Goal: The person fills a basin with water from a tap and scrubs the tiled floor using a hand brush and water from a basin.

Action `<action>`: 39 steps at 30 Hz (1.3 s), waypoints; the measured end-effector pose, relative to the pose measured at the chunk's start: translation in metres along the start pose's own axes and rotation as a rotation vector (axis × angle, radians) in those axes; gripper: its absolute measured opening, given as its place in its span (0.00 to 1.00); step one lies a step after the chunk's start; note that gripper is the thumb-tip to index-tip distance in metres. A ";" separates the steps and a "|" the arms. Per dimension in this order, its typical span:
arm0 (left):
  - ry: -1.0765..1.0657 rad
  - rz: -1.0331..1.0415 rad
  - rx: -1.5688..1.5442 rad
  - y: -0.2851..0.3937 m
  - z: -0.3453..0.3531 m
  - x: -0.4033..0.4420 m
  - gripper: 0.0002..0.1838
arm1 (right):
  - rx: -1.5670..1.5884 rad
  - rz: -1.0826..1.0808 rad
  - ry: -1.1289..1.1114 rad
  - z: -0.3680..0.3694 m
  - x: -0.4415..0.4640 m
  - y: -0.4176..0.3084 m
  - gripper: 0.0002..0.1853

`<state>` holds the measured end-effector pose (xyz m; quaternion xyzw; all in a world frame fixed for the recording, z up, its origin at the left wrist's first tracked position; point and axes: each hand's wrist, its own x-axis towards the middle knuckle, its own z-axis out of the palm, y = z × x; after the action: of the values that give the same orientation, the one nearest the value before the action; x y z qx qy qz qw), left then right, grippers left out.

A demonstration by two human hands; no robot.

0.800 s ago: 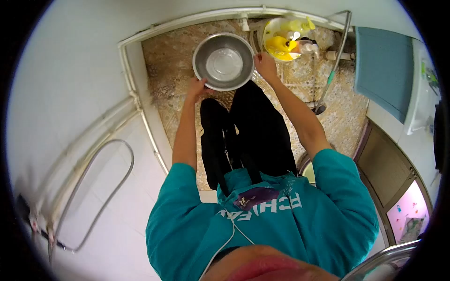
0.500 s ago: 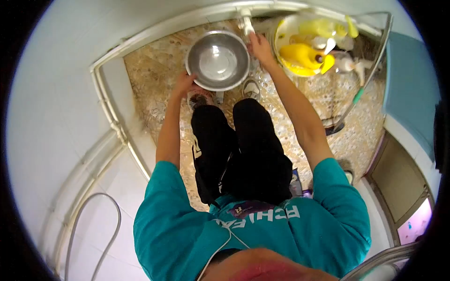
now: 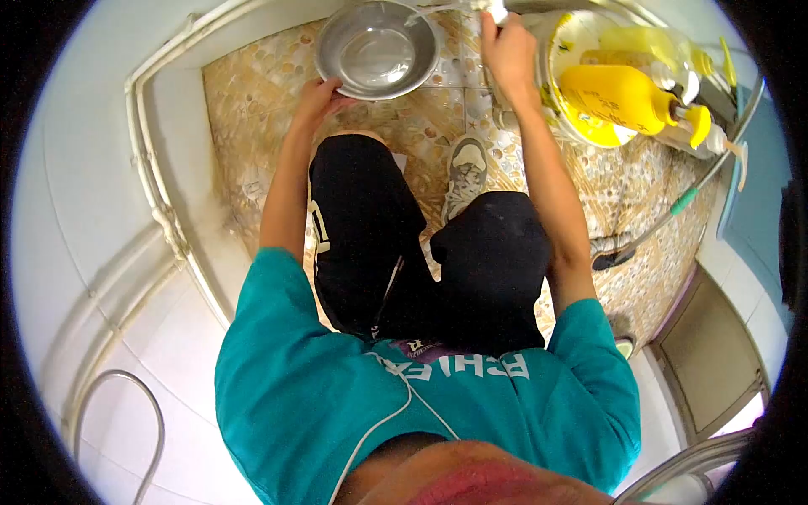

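Observation:
A round metal basin [image 3: 370, 59] is at the top of the view, its shiny inside facing up. My left hand [image 3: 320, 103] grips its near left rim, fingers partly hidden beneath the edge. My right hand [image 3: 510, 55] is to the right of the basin, with its fingers closed around a white tap [image 3: 497, 10] by the wall. A pale streak, looking like water, runs from the tap toward the basin's right rim. What the basin holds is hard to make out through the glare.
To the right, a white tub [image 3: 562, 42] bears several bottles, including a yellow pump bottle [image 3: 619, 97]. A grey hose [image 3: 724, 160] with a green band runs down beside it. White pipes [image 3: 143, 135] line the left wall. My shoe [image 3: 465, 172] stands on the patterned tile floor [image 3: 252, 101].
My right hand has closed around the tap, and a pale streak now shows by the basin. Basin and hands sit higher in view; my knees have come up and apart.

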<state>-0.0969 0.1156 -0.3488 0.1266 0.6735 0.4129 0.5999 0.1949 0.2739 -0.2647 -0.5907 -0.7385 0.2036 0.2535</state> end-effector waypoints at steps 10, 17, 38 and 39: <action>0.066 0.025 -0.014 -0.019 -0.030 0.020 0.18 | 0.869 0.136 0.046 0.019 -0.019 -0.003 0.19; 0.107 0.041 -0.252 -0.065 -0.038 0.030 0.20 | 1.135 0.709 -0.342 0.097 -0.066 0.019 0.13; -0.148 0.243 -0.579 0.044 0.093 0.093 0.21 | 0.054 -0.716 -0.295 0.140 -0.007 -0.025 0.29; -0.155 0.238 -0.579 0.045 0.098 0.093 0.21 | 0.261 -0.438 -0.338 0.141 -0.013 -0.026 0.24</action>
<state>-0.0454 0.2453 -0.3766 0.0596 0.4606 0.6437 0.6082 0.0901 0.2557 -0.3617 -0.3377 -0.8477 0.3325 0.2385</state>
